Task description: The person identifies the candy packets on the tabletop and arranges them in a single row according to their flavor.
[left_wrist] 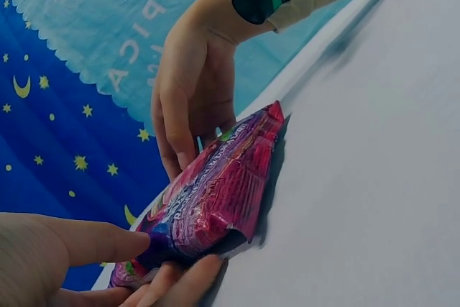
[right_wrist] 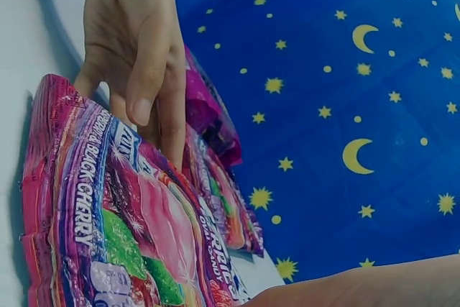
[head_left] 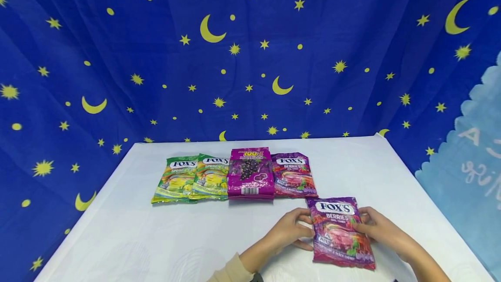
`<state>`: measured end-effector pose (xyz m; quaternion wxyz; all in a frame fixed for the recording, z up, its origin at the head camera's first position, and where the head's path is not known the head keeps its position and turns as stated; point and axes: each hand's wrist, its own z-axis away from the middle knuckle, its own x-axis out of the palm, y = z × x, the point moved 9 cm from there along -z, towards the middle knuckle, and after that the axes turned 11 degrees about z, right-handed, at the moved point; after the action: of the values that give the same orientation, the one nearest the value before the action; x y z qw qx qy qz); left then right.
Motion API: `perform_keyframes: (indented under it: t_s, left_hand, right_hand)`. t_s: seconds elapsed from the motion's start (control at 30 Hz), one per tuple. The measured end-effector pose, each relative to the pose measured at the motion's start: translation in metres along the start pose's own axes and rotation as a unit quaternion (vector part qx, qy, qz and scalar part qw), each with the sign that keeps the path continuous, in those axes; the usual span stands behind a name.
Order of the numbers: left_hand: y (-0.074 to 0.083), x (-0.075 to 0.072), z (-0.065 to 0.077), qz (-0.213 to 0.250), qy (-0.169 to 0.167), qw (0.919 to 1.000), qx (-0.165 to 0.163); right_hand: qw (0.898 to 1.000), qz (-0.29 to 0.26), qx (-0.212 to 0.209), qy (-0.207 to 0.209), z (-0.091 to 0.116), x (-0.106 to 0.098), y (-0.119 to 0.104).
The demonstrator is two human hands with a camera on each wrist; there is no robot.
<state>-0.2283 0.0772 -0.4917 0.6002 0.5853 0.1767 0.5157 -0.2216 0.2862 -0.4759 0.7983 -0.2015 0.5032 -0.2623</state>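
A purple Fox's Berries candy bag (head_left: 340,234) lies face up on the white table, near its front right. My left hand (head_left: 287,232) pinches the bag's left edge, thumb over it and fingers beneath, as the left wrist view shows. On the opposite edge my right hand (head_left: 383,232) grips with the thumb on the printed face; its other fingers are partly hidden by the bag. Seen from the left wrist, the end of the candy bag (left_wrist: 223,192) stands close over the table with a shadow beside it.
Behind the hands, a row holds two green Fox's Spring Tea bags (head_left: 176,182), a magenta grape-picture packet (head_left: 250,173) and another purple Fox's Berries bag (head_left: 295,177). A blue star-and-moon cloth (head_left: 250,60) hangs behind the white table (head_left: 156,238); a light blue cloth (head_left: 469,177) is at right.
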Motion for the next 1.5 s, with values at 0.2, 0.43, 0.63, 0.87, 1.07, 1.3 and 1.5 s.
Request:
perform_keyframes:
  t_s: [0.2, 0.43, 0.63, 0.87, 1.07, 1.3, 1.5]
  left_hand:
    - [0.002, 0.002, 0.0, -0.013, 0.005, 0.9999, 0.007]
    - [0.005, -0.001, 0.005, -0.049, 0.034, 0.9982, 0.014]
    - [0.009, -0.005, 0.012, -0.075, 0.034, 0.9961, 0.03]
    - [0.021, -0.013, 0.018, -0.12, 0.052, 0.99, 0.052]
    - [0.034, -0.019, 0.021, -0.124, 0.068, 0.9872, 0.075]
    - [0.055, -0.027, 0.021, -0.13, 0.077, 0.9824, 0.109]
    - [0.072, -0.037, 0.02, -0.134, 0.087, 0.978, 0.135]
  right_hand:
    - [0.998, -0.054, -0.012, -0.009, 0.006, 0.005, 0.002]
    - [0.991, -0.12, -0.033, -0.039, 0.01, 0.018, 0.006]
    - [0.986, -0.142, -0.062, -0.056, 0.013, 0.026, -0.003]
    - [0.981, -0.159, -0.089, -0.064, 0.013, 0.034, -0.02]
    - [0.979, -0.171, -0.107, -0.032, 0.012, 0.029, -0.038]
    - [0.975, -0.2, -0.095, 0.013, 0.003, 0.022, -0.058]
    - [0.974, -0.2, -0.096, 0.052, -0.007, 0.018, -0.075]
